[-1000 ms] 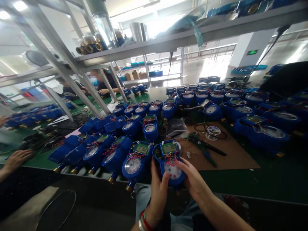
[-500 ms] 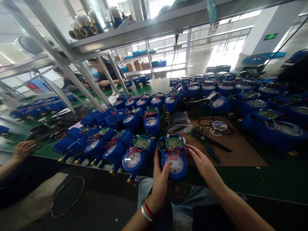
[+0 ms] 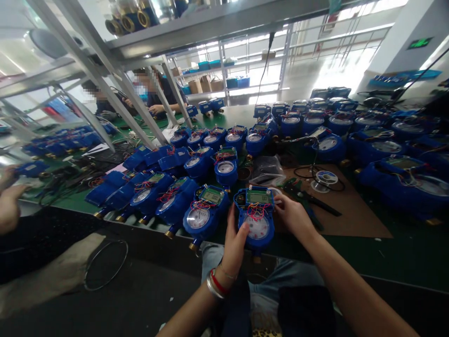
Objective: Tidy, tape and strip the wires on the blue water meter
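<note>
A blue water meter (image 3: 257, 228) with a round dial, a small digital display and loose red and yellow wires sits at the bench's front edge. My left hand (image 3: 235, 241) grips its left side, thumb resting by the dial. At the display's right edge, my right hand (image 3: 293, 216) has its fingers drawn together beside a pale rounded piece (image 3: 277, 191); what exactly they pinch is hidden. Another blue water meter (image 3: 198, 218) with its display lit stands just left of my left hand.
Rows of blue meters (image 3: 224, 171) cover the bench. Right of my hands lie a brown board (image 3: 358, 213), green-handled pliers (image 3: 317, 204), a wire spool (image 3: 324, 180) and a clear plastic bag (image 3: 267, 171). A metal shelf (image 3: 210, 32) crosses overhead. A co-worker's hand (image 3: 10, 206) is at left.
My right hand has moved up and inward to the display's right edge, its fingers closing. My left hand keeps its hold. The view has shifted slightly, and the co-worker's hand at left has moved.
</note>
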`<state>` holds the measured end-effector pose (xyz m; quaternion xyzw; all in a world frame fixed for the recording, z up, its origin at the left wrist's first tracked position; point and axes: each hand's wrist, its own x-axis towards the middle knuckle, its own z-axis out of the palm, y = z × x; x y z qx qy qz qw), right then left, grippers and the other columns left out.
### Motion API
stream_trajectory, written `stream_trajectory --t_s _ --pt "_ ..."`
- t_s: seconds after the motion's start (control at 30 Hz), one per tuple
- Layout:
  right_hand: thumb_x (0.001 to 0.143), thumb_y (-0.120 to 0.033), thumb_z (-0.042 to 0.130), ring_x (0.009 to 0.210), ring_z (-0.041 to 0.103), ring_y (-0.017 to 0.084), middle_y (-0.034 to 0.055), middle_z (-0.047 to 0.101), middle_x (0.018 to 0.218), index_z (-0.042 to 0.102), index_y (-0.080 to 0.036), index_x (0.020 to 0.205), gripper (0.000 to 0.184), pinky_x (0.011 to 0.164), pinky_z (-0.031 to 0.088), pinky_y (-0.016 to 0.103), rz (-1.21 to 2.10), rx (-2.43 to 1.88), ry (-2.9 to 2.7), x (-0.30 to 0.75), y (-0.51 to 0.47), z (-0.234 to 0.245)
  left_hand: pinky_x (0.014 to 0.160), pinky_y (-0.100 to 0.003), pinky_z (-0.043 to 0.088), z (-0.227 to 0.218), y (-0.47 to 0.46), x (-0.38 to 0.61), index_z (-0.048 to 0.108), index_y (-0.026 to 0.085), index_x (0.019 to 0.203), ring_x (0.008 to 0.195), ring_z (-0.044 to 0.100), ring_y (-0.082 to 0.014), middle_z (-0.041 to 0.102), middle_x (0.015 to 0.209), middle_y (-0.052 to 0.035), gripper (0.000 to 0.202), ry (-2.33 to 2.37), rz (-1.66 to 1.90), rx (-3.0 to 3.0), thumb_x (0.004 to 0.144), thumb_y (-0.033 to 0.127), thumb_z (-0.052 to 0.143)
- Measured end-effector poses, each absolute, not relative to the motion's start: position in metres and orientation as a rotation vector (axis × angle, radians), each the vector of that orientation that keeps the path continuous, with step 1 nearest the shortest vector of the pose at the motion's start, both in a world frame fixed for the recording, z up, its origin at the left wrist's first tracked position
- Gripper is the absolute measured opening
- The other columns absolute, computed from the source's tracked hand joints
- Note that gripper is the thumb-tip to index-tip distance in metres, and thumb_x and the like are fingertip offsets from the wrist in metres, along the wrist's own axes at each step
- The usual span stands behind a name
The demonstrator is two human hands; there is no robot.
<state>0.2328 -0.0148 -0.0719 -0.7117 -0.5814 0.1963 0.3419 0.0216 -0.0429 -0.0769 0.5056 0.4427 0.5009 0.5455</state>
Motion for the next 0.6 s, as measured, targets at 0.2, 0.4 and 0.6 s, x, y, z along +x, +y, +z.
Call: stream_trajectory --t_s 0.2,0.4,0.6 --pt "0.086 -0.041 0.057 0.072 0.068 0.023 0.0033 0.071 0.08 0.061 -0.024 0.111 0.031 0.066 0.045 0.03 0.322 -1.973 -1.373 0.273 -0.053 -0.052 0.118 -0.042 0.025 -0.074 -0.039 0.025 0.037 0.024 0.145 0.14 0.035 -0.0275 0.042 0.15 -0.0069 0.065 0.982 1.202 1.081 0.087 0.043 0.058" --pt "0.085 -0.043 0.059 0.085 0.068 0.022 0.0029 0.073 0.086 0.059 -0.026 0.118 0.037 0.076 0.044 0.031 0.223 -2.105 -1.174 0.336 -0.09 -0.057 0.118 -0.043 0.025 -0.07 -0.032 0.036 0.041 0.022 0.142 0.14 0.035 -0.0283 0.044 0.148 -0.0078 0.064 0.932 1.213 1.057 0.085 0.044 0.06" --pt "0.086 -0.045 0.056 0.089 0.066 0.028 0.0065 0.073 0.088 0.056 -0.026 0.128 0.047 0.071 0.042 0.036 0.202 -2.394 -0.997 0.383 -0.099 -0.085 0.119 -0.043 0.023 -0.068 -0.027 0.04 0.043 0.023 0.141 0.142 0.032 -0.0286 0.042 0.149 -0.0078 0.064 0.931 1.193 1.109 0.084 0.044 0.062"
